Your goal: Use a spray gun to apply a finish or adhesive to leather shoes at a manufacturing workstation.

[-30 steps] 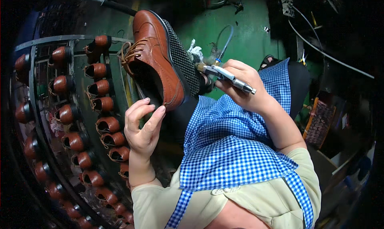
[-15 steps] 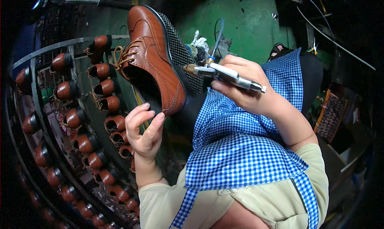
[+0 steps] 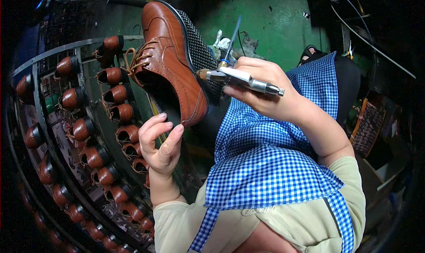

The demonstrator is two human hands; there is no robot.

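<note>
A brown leather lace-up shoe [image 3: 183,69] stands tilted in front of me, toe pointing away, its dark sole edge against a black-and-grey textured surface [image 3: 195,36]. At its heel, my left hand [image 3: 160,140] has curled fingers and thumb at the back rim, gripping it there; the contact is partly hidden. My right hand [image 3: 265,87] is closed round a small silver spray gun [image 3: 248,81] with a brownish nozzle. That nozzle points left at the shoe's side near the heel, very close to the leather. A bluish hose [image 3: 233,38] rises from the gun.
To the left, a metal rack [image 3: 37,98] carries rows of similar brown shoes [image 3: 82,128]. A blue checked apron [image 3: 270,178] covers my lap. Crumpled white material [image 3: 220,40] lies beyond the shoe on the green floor [image 3: 274,23]. A box-like thing with a patterned side [image 3: 368,127] stands at right.
My right hand has moved the spray gun left, bringing its nozzle closer to the shoe's side. The shoe has shifted slightly away from me at the toe; my left hand has barely moved.
</note>
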